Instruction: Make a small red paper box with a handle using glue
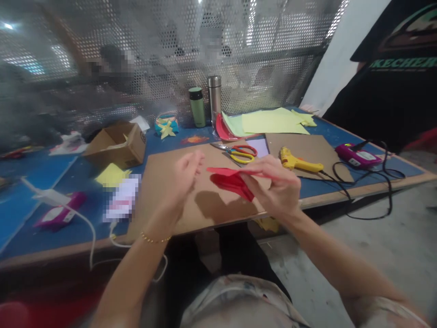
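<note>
My right hand (278, 187) pinches a folded red piece of thin sheet material (230, 179), paper or felt, and holds it above the brown cardboard (164, 200). The piece gapes open toward the left, and its shadow falls on the board. To its left, my left hand (187, 175) is raised over the cardboard, apart from the red piece. Its fingers are curled in and slightly blurred, with nothing seen in them. Just beyond the hands lie scissors (239, 155) with red and yellow handles and a second pair of blades beside them, partly covered.
A yellow glue gun (300, 163) lies right on another cardboard piece, its black cable looping to a purple power strip (358, 156). Behind stand a green bottle (197, 109), a steel flask (215, 95) and yellow sheets (273, 120). A cardboard box (119, 143) sits left. A person (392, 77) is at right.
</note>
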The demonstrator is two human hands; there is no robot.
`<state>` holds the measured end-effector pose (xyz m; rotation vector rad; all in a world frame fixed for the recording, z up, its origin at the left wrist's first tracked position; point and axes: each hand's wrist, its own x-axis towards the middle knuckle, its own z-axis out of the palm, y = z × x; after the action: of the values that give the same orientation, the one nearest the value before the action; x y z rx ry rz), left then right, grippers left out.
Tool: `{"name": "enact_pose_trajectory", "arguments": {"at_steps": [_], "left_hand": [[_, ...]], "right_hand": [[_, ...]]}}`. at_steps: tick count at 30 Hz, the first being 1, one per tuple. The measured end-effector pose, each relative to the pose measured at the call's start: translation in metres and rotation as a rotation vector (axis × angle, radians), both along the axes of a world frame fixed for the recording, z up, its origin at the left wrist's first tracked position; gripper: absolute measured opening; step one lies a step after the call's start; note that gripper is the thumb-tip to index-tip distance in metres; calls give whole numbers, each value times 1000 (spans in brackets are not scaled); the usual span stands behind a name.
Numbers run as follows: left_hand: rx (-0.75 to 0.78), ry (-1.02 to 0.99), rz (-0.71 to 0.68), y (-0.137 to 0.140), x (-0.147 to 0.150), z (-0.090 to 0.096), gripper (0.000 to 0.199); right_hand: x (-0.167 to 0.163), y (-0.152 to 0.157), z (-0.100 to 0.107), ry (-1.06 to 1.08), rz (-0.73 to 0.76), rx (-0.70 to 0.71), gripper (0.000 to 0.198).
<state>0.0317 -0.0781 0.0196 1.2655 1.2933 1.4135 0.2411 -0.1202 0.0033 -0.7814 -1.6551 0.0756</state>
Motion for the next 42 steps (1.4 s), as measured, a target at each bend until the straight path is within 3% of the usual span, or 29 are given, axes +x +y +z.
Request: {"name": "enact_pose_trajectory", "arguments": {"at_steps": [2,6,10,13,21,26,34,36,38,40,42], "left_hand": [[112,154,-35,-9,-5,11,37],[209,381,-338,-26,-3,30,36],[194,509,-452,-29,10,31,32],[100,495,-475,-25,15,26,22],[-77,361,-520,-19,12,18,28],[-117,368,-564,-20,17,17,26],[-125,342,-539,-12,25,4,28],[-92,386,-505,-8,23,3,27],[-81,405,-446,-5,20,4,27],[-84,400,-378,-3,17,5,26],[-84,395,-338,-1,15,5,26]], "right_hand": [[8,9,9,146,66,-246,9],[13,21,19,311,221,-710,22],[6,23,20,317,376,-874,22],[1,23,19,273,418,-888,23],[12,29,20,322,482,-921,31],[15,33,11,312,524,-973,36],[15,34,-7,205,457,-905,35],[29,32,-6,44,370,-828,33],[53,30,-5,-110,155,-697,31],[82,29,-6,-136,-104,-577,32],[106,30,-10,-73,-218,-569,32]]}}
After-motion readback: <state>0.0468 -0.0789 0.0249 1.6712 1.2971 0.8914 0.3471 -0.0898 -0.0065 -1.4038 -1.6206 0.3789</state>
